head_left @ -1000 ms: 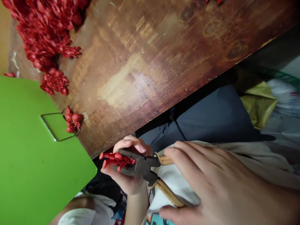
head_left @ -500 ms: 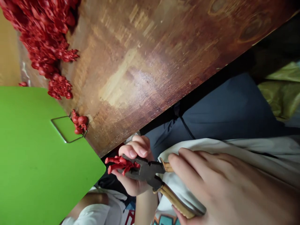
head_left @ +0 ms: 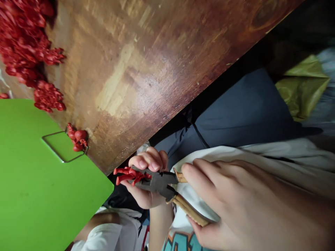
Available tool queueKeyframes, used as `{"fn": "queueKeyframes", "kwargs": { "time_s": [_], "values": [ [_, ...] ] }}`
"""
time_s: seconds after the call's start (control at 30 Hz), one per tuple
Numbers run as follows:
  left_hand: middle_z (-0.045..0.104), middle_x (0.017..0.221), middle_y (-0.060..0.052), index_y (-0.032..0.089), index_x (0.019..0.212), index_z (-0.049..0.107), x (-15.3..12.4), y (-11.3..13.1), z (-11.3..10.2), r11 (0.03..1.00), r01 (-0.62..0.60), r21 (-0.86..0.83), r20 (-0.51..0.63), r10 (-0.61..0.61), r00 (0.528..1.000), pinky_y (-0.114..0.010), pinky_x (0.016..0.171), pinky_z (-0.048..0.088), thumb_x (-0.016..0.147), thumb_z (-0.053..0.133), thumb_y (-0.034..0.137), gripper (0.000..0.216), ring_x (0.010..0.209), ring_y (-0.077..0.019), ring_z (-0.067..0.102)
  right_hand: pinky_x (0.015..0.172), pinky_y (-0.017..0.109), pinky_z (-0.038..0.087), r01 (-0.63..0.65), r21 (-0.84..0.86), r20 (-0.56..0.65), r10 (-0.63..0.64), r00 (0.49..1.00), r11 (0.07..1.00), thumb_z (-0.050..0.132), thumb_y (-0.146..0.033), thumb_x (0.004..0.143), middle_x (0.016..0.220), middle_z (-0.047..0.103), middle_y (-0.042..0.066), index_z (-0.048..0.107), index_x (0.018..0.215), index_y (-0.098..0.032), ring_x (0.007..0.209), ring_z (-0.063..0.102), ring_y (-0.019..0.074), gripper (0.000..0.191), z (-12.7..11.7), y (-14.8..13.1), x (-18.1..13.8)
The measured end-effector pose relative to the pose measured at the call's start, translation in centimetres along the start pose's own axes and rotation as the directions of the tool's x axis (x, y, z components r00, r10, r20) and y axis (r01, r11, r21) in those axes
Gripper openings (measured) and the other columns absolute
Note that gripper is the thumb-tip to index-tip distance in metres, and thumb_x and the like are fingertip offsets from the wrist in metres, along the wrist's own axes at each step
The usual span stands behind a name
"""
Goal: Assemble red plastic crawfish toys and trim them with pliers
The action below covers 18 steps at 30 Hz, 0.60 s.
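Note:
My left hand [head_left: 145, 199] is closed on a small red plastic piece [head_left: 125, 173] just below the table edge, above my lap. The dark jaws of the pliers [head_left: 160, 183] bite on that piece. My right hand [head_left: 243, 204] is wrapped round the pliers' tan handles, close to the camera. Both hands are over my grey trousers and white shirt.
A brown wooden table [head_left: 157, 62] fills the upper part. A heap of red plastic pieces [head_left: 23, 45] lies at its far left. A green board [head_left: 34, 195] with a wire loop [head_left: 53, 153] and a small red cluster [head_left: 77, 136] is at left. A yellow-green bag [head_left: 300, 87] lies at right.
The pliers' handles have come closer together in my right hand. The jaws stay on the red piece in my left hand. The view has shifted a little.

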State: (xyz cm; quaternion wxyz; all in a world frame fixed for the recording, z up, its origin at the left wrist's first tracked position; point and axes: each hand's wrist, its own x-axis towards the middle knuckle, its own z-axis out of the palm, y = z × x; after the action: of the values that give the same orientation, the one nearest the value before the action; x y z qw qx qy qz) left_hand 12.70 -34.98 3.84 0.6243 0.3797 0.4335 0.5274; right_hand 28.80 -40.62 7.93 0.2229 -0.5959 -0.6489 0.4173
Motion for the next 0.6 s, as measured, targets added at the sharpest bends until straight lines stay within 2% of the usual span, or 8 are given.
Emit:
{"fn": "queueKeyframes", "kwargs": {
  "time_s": [0.07,0.17,0.23,0.33,0.47,0.6],
  "values": [
    [0.05,0.063,0.002,0.023,0.087,0.072,0.0,-0.2,-0.1,0.999,0.048,0.025,-0.048,-0.047,0.998,-0.022,0.047,0.04,0.098,0.04,0.08,0.067,0.054,-0.0134,0.039,0.05,0.034,0.032,0.006,0.051,0.057,-0.009,0.998,0.999,0.077,-0.044,0.081,0.072,0.067,0.0,0.06,0.093,-0.023,0.054,0.061,0.0195,0.029,-0.3,0.4,0.1],
    [0.057,0.061,0.001,0.024,0.091,0.076,0.2,-0.4,-0.2,0.992,0.078,0.099,-0.114,-0.067,0.991,-0.021,0.042,0.037,0.092,0.039,0.087,0.073,0.048,-0.0119,0.042,0.056,0.031,0.04,-0.012,0.123,0.144,-0.006,0.99,0.992,0.069,-0.031,0.091,0.075,0.07,-0.001,0.06,0.095,-0.023,0.061,0.066,0.0184,0.013,-0.5,1.3,0.3],
    [0.06,0.059,0.002,0.025,0.095,0.079,0.3,-0.3,-0.3,0.987,0.053,0.15,-0.136,-0.032,0.99,-0.021,0.041,0.037,0.089,0.039,0.09,0.077,0.045,-0.0108,0.043,0.06,0.029,0.043,-0.03,0.135,0.157,0.009,0.988,0.99,0.067,-0.025,0.092,0.076,0.07,-0.001,0.06,0.098,-0.023,0.064,0.068,0.018,0.01,-0.4,1.8,0.4],
    [0.062,0.058,0.002,0.026,0.1,0.081,0.1,0.2,-0.4,0.978,0.019,0.206,-0.156,0.014,0.988,-0.02,0.038,0.034,0.085,0.039,0.094,0.081,0.043,-0.0096,0.043,0.061,0.028,0.044,-0.039,0.162,0.178,0.01,0.984,0.986,0.073,-0.03,0.088,0.074,0.07,-0.002,0.06,0.096,-0.023,0.065,0.068,0.0193,0.017,-0.2,2.2,0.4],
    [0.07,0.066,0.0,0.032,0.112,0.083,-0.5,0.6,-0.1,0.967,0.051,0.248,-0.178,-0.006,0.984,-0.02,0.04,0.036,0.088,0.044,0.09,0.073,0.046,-0.0101,0.051,0.06,0.029,0.045,-0.03,0.17,0.135,0.007,0.991,0.985,0.078,-0.041,0.082,0.076,0.07,-0.001,0.06,0.092,-0.023,0.065,0.068,0.0205,0.027,0.0,2.1,0.6],
    [0.071,0.064,0.0,0.033,0.107,0.085,-0.6,0.6,0.2,0.957,-0.001,0.291,-0.171,0.053,0.984,-0.022,0.042,0.037,0.092,0.039,0.088,0.074,0.048,-0.0112,0.053,0.062,0.03,0.046,0.001,0.156,0.053,-0.009,0.999,0.988,0.076,-0.03,0.081,0.079,0.07,-0.001,0.06,0.091,-0.023,0.067,0.067,0.0193,0.02,-0.1,1.7,0.6]
  ]
}}
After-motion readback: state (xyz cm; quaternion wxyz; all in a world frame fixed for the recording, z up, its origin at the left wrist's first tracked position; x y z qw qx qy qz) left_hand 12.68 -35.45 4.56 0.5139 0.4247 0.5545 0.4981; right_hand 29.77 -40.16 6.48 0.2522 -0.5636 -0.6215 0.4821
